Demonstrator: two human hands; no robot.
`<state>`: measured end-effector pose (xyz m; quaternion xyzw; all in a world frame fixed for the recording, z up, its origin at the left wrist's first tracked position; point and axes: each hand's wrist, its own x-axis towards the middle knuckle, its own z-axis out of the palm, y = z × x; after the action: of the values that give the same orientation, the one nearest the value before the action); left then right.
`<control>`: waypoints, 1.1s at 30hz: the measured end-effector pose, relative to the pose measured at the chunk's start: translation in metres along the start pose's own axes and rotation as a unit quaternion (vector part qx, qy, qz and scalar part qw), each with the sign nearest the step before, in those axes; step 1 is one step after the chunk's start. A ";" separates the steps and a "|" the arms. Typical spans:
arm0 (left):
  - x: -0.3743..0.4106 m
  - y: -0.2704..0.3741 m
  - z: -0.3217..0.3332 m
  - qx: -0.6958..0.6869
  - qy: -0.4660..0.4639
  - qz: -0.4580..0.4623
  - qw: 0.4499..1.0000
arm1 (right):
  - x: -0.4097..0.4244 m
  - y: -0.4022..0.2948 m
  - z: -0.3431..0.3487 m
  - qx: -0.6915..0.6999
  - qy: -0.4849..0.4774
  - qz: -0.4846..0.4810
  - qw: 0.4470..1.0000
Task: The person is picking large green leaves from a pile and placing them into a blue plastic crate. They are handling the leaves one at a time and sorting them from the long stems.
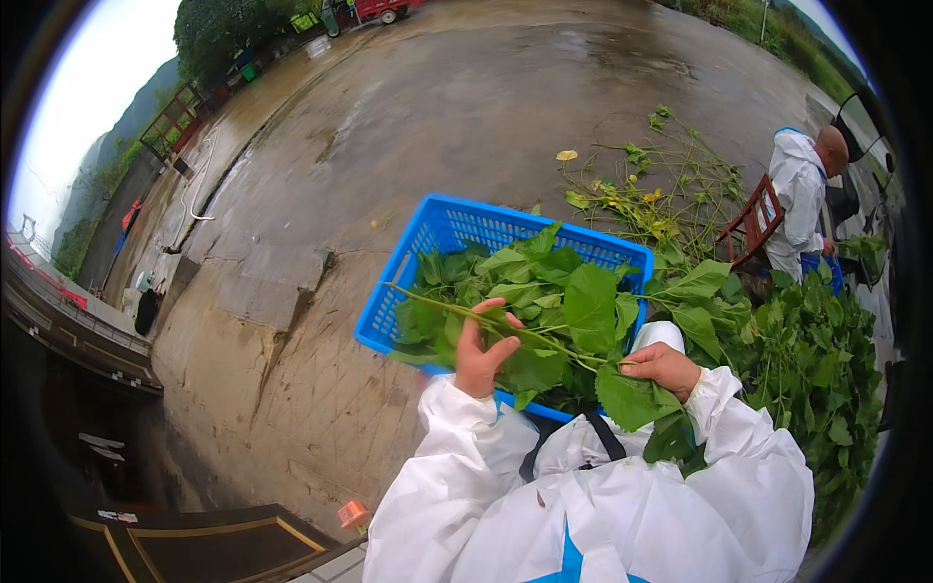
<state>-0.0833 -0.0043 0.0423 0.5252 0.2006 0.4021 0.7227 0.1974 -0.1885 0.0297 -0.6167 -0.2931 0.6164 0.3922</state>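
Observation:
A long leafy green stem [536, 336] runs across a blue plastic crate [386, 310] that holds many loose green leaves [514, 266]. Near the stem's leafy right end, my right hand [663, 368] pinches it between thumb and fingers. My left hand [485, 350] is over the crate's near side, its fingers spread around the stem; whether they grip it cannot be told. Broad leaves hang below my right hand, over my white coverall sleeve and lap. The crate's near rim is partly hidden by leaves and my sleeves.
A big pile of leafy branches [816, 364] lies at the right. Beyond the crate, stripped stems [670, 197] lie on wet concrete. A co-worker in white [794, 189] is by a tilted wooden chair [751, 222]. A concrete step edge [291, 313] lies left of the crate.

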 end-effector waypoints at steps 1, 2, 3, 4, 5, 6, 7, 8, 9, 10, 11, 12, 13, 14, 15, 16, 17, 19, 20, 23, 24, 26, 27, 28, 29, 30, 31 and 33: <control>0.002 -0.020 -0.011 0.068 0.011 0.015 0.998 | -0.003 -0.001 -0.001 0.006 0.000 0.002 1.000; 0.003 -0.033 -0.017 0.135 0.018 0.029 0.990 | -0.007 -0.004 -0.004 0.013 0.004 0.005 1.000; 0.000 -0.025 -0.016 0.278 0.017 0.057 0.959 | -0.011 -0.006 -0.008 0.023 0.008 0.009 1.000; -0.003 -0.026 -0.032 0.435 0.004 0.016 0.900 | -0.022 -0.019 -0.012 0.057 0.015 0.027 0.998; -0.010 -0.027 -0.044 0.475 0.034 0.057 0.877 | -0.025 -0.015 -0.021 0.052 0.034 0.020 0.998; -0.010 -0.041 -0.080 0.517 0.111 0.054 0.847 | -0.030 -0.013 -0.031 0.051 0.031 0.001 0.998; -0.008 -0.027 -0.095 0.318 0.206 -0.021 0.925 | -0.034 -0.009 -0.037 0.054 0.034 -0.018 0.998; -0.014 -0.033 -0.132 0.263 0.243 -0.034 0.933 | -0.034 -0.009 -0.038 0.066 0.044 -0.012 0.997; -0.017 -0.018 -0.123 0.205 0.231 -0.058 0.949 | -0.032 -0.009 -0.035 0.081 0.056 -0.004 0.995; -0.017 -0.016 -0.113 0.161 0.177 -0.094 0.966 | -0.030 -0.010 -0.030 0.089 0.066 0.007 0.994; -0.016 -0.018 -0.097 0.117 0.123 -0.131 0.977 | -0.020 -0.005 -0.027 0.083 0.051 -0.020 0.995; -0.015 -0.017 -0.070 0.116 0.050 -0.158 0.979 | -0.014 -0.003 -0.014 0.042 0.076 -0.052 0.995; -0.012 -0.021 -0.048 0.073 -0.041 -0.181 0.980 | -0.006 -0.005 -0.001 -0.004 0.099 -0.086 0.991; -0.010 -0.017 -0.021 -0.012 -0.076 -0.243 0.967 | 0.001 -0.002 0.007 -0.102 0.120 -0.185 0.970; -0.007 -0.013 0.004 -0.144 -0.090 -0.276 0.946 | -0.001 -0.014 0.017 -0.207 0.171 -0.257 0.928; -0.005 -0.016 0.021 -0.273 -0.109 -0.303 0.907 | -0.011 -0.030 0.030 -0.308 0.224 -0.326 0.865; -0.004 -0.035 0.027 -0.263 -0.091 -0.257 0.925 | -0.020 -0.045 0.041 -0.404 0.273 -0.386 0.783; 0.006 -0.041 0.042 -0.273 -0.089 -0.249 0.925 | -0.027 -0.055 0.049 -0.452 0.270 -0.412 0.744; 0.008 -0.036 0.042 -0.293 -0.101 -0.288 0.906 | -0.028 -0.055 0.052 -0.477 0.271 -0.415 0.726; 0.015 -0.020 0.047 -0.090 -0.084 -0.325 0.938 | -0.028 -0.051 0.043 -0.499 0.281 -0.416 0.706; 0.013 -0.042 0.025 -0.014 -0.098 -0.306 0.947 | -0.029 -0.050 0.035 -0.494 0.283 -0.413 0.710; 0.016 -0.074 -0.022 0.271 -0.032 -0.141 0.952 | -0.032 -0.053 0.023 -0.466 0.304 -0.385 0.736; 0.024 -0.080 -0.047 0.180 0.043 -0.150 0.971 | -0.032 -0.051 0.021 -0.425 0.312 -0.389 0.755; 0.024 -0.062 -0.046 0.094 0.054 -0.204 0.973 | -0.028 -0.052 0.018 -0.386 0.318 -0.395 0.771; 0.020 -0.045 -0.040 0.007 0.064 -0.256 0.964 | -0.026 -0.052 0.016 -0.346 0.323 -0.402 0.784; 0.014 -0.042 -0.024 0.014 0.023 -0.250 0.968 | -0.024 -0.056 0.018 -0.315 0.255 -0.351 0.844; 0.011 -0.035 -0.002 0.011 -0.076 -0.246 0.966 | -0.019 -0.054 0.026 -0.318 0.233 -0.357 0.847; 0.008 -0.028 0.048 -0.045 -0.106 -0.180 0.977 | -0.004 -0.048 0.042 -0.318 0.192 -0.370 0.851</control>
<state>-0.0336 -0.0300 0.0349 0.4872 0.1961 0.2157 0.8232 0.1619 -0.1618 0.0750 -0.6596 -0.5983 0.1678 0.4228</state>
